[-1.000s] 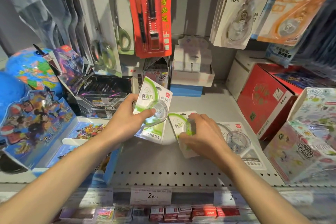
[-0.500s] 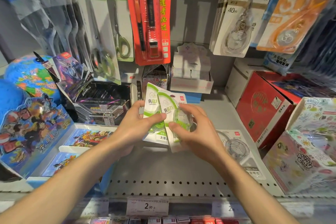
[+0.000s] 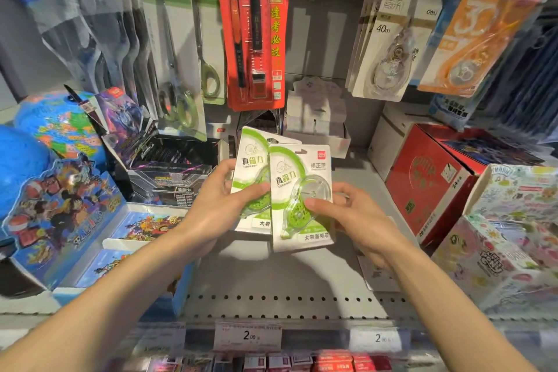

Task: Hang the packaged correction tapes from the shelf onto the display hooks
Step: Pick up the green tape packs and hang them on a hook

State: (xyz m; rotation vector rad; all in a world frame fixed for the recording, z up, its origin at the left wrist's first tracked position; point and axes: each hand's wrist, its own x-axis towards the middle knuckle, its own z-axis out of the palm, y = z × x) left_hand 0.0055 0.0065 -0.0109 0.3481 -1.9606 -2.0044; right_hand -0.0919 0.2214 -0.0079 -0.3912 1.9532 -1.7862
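Left hand grips rear correction tape pack; right hand pinches front pack, overlapping it, between both palms. Light stiff card, slick blister bulge; likely best held by lower edges, hang hole free.

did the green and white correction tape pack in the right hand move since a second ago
Yes. The green-and-white carded correction tape pack in the right hand rose off the grey perforated shelf, now overlapping the left hand's pack.
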